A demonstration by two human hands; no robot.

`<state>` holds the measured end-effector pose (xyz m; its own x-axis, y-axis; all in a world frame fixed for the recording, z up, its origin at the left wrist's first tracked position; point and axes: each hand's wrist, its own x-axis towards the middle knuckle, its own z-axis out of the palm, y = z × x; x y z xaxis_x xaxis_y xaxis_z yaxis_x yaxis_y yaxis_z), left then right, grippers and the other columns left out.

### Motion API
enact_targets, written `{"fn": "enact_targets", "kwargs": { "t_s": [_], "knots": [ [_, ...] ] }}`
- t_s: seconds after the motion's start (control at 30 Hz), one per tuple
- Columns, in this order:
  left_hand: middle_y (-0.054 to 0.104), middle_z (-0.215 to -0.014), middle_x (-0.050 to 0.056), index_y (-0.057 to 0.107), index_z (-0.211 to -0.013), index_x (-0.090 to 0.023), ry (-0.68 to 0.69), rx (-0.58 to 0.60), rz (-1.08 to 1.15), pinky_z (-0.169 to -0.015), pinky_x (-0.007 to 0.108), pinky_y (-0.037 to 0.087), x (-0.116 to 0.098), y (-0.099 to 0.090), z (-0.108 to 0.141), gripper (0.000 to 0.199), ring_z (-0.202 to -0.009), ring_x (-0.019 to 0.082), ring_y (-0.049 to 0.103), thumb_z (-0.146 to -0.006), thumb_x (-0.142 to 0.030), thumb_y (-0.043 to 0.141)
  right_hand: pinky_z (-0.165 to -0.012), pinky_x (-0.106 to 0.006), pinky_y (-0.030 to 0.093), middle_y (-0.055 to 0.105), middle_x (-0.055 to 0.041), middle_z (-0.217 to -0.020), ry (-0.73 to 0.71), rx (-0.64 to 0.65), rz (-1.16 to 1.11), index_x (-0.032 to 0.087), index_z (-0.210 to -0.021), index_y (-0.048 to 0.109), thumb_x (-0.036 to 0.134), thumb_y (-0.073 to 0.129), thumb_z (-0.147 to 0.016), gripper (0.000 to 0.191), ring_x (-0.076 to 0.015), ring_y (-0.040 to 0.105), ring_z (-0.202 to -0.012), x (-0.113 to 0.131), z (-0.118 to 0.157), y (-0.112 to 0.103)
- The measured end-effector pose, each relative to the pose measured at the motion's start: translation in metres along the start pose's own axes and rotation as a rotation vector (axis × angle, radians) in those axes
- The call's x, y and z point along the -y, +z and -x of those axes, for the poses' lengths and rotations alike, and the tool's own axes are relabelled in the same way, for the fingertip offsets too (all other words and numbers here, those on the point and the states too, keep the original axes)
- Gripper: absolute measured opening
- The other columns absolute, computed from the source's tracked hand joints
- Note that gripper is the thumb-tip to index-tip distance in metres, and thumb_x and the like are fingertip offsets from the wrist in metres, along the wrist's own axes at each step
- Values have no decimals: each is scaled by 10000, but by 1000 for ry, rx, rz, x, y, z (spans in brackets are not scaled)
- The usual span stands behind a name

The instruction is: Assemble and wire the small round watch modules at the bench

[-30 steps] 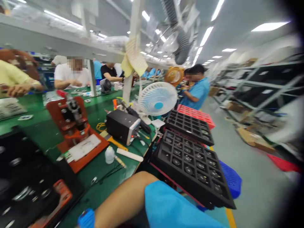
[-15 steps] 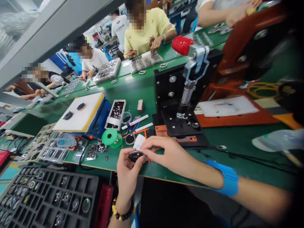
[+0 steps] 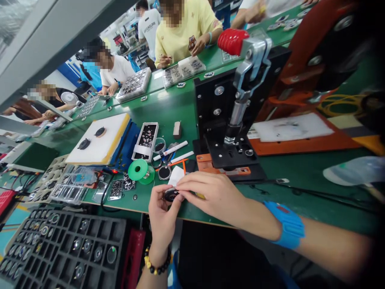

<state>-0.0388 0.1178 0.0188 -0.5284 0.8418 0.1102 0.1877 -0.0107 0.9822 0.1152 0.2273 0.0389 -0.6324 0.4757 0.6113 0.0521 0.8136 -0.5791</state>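
My left hand (image 3: 162,212) grips a round black watch case (image 3: 171,195) between thumb and fingers, just above the bench's front edge. The fingers of my right hand (image 3: 207,194) are closed together at the case's upper right edge. Whether they also pinch something small there is hidden. A bit of yellow (image 3: 200,196) shows beneath my right hand, too covered to name. Right behind the case lie a white piece of paper or cloth (image 3: 176,176), a round watch part (image 3: 164,172) and orange sticks (image 3: 177,162).
A black toggle clamp press (image 3: 222,148) with a red handle stands behind my right hand. A green solder spool (image 3: 140,171), white pens (image 3: 174,150) and a parts tray (image 3: 146,138) lie beyond. At lower left sits a black foam tray (image 3: 69,216) with round watch parts. Co-workers sit opposite.
My right hand has shifted slightly left, its fingers now closer together over the edge of the watch case. My left hand keeps its hold. The view has moved a little.
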Motion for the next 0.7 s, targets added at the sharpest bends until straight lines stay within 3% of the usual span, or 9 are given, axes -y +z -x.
{"fn": "enact_targets", "kwargs": {
  "t_s": [0.4,0.7],
  "knots": [
    [719,-922,34,661,-1036,-197,83,-81,-86,-682,213,569,0,9,5,227,-802,151,715,-887,-292,803,-773,-309,564,803,-30,-1027,-174,-58,349,173,-979,743,197,566,-1053,193,-178,744,-903,6,5,1],
    [724,-932,25,659,-1047,-202,95,-97,-101,-652,188,557,0,8,6,241,-791,138,713,-882,-287,813,-747,-312,533,798,-11,-953,-163,-143,269,154,-916,734,136,652,-984,108,-168,745,-835,6,-1,-1]
  ]
}}
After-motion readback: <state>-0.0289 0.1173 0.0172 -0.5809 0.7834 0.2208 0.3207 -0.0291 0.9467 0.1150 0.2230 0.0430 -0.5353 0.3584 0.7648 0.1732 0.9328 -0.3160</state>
